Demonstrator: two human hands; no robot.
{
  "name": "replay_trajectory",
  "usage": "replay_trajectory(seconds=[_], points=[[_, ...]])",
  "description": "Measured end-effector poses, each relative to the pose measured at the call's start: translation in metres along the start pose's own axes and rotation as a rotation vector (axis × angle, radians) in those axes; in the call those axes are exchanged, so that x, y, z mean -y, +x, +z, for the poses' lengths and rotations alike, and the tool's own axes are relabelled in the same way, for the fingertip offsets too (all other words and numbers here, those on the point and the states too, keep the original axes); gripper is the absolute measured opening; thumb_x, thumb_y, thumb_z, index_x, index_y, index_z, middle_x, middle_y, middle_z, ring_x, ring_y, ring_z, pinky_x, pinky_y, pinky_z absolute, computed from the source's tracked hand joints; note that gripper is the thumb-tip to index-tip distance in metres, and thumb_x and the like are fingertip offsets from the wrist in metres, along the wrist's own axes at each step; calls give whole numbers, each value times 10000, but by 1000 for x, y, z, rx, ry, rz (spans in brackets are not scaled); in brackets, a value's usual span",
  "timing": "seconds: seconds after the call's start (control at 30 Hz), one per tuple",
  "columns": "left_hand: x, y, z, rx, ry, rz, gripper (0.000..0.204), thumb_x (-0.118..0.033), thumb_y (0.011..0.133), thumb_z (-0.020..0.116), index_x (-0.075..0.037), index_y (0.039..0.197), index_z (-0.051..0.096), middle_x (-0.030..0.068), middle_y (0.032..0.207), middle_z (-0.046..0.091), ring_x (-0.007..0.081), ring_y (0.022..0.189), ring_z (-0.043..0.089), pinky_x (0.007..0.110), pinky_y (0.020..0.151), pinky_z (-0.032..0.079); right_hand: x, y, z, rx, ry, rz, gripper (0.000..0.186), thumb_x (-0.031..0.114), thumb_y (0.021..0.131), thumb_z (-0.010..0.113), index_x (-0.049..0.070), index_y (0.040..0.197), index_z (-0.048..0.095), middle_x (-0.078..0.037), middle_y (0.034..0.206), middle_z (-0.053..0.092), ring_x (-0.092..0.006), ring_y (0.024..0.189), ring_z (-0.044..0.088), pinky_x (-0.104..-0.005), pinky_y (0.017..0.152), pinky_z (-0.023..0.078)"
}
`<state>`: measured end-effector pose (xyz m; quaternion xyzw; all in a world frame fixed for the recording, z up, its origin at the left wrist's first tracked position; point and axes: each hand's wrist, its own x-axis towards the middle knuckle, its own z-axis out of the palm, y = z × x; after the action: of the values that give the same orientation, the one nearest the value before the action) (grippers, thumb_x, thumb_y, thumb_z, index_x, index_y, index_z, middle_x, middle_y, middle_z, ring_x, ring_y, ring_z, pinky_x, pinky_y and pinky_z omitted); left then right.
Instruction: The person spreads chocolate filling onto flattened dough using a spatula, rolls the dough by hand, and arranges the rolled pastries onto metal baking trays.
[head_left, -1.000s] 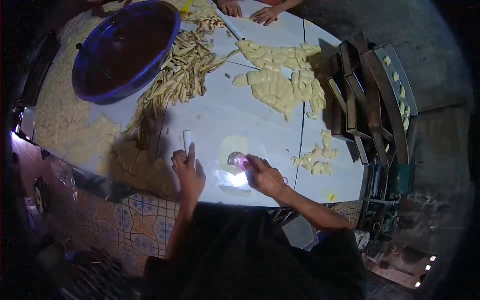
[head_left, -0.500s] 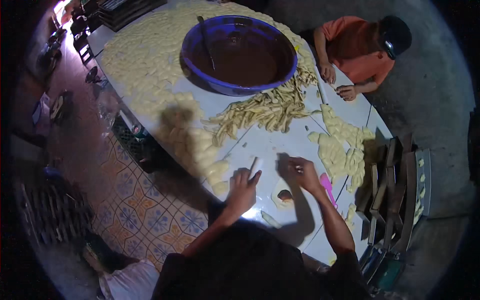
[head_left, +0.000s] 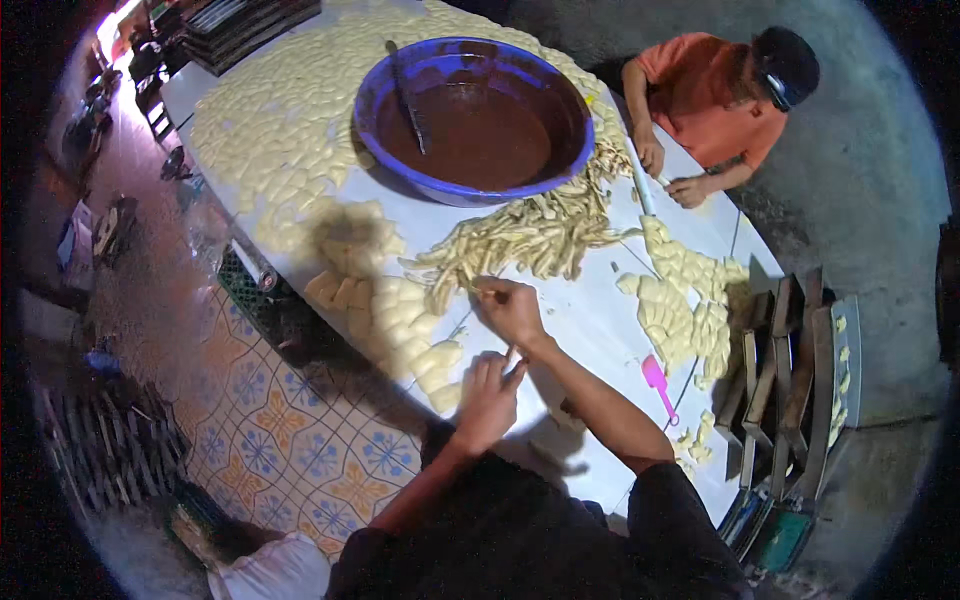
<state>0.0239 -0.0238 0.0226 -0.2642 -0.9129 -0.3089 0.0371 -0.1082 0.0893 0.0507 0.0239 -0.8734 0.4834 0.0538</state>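
Observation:
My left hand (head_left: 488,402) is closed around a short white rolling pin (head_left: 512,356) near the table's front edge. My right hand (head_left: 512,314) reaches across to the near edge of a pile of pale, brown-edged strips (head_left: 545,235), which look like sliced banana. Its fingers are pinched together there, and what they hold is too small to make out. Under my right forearm lies a flattened piece of dough (head_left: 552,436) with a dark brown dab of filling (head_left: 570,408), both partly hidden.
A blue basin (head_left: 472,195) of brown paste, with a long-handled utensil (head_left: 405,95), stands beyond the strips. Dough pieces (head_left: 270,150) cover the table's left and far side. A pink spatula (head_left: 655,376) lies right, near stacked trays (head_left: 775,385). Across sits a person in orange (head_left: 700,95).
My right hand has moved from above the filled dough, forward and left to the pile of strips. The left hand keeps its hold on the rolling pin.

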Motion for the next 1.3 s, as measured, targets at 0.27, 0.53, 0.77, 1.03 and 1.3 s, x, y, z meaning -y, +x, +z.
replay_trajectory(seconds=[0.27,0.53,0.77,1.03,1.3], points=[[-4,1,-14,30,185,36,495,-116,874,585,-109,1368,608,179,1182,567,354,1102,521,481,932,419,26,-60,-93,116,70,181,193,106,865,718,8,1021,776,-153,906,770,-179,836,726,-300,787,558],[-36,22,-22,-110,20,98,496,-38,803,701,-39,1295,633,196,1254,538,397,1200,479,509,1037,401,-32,-198,-146,-54,20,230,155,125,925,728,11,1020,770,-103,960,732,-171,940,674,-315,768,551],[-54,24,15,107,-225,408,366,-58,778,747,-47,1142,706,116,1124,623,340,1097,538,469,985,433,-59,-276,-131,-449,-75,214,183,60,831,699,17,997,766,-157,976,661,-320,877,627,-407,839,518],[-57,18,41,117,-150,580,116,-58,775,748,-47,882,703,116,928,612,317,926,546,455,826,437,-65,-274,-99,-423,-188,-20,87,39,818,671,13,894,701,-134,948,650,-351,926,586,-439,833,494],[-63,50,69,17,-237,324,139,30,795,606,-32,869,707,143,978,628,347,1021,539,460,935,408,-78,-228,-117,-356,-142,160,259,-63,819,600,11,1024,741,-175,1048,659,-350,1003,616,-430,882,515]])
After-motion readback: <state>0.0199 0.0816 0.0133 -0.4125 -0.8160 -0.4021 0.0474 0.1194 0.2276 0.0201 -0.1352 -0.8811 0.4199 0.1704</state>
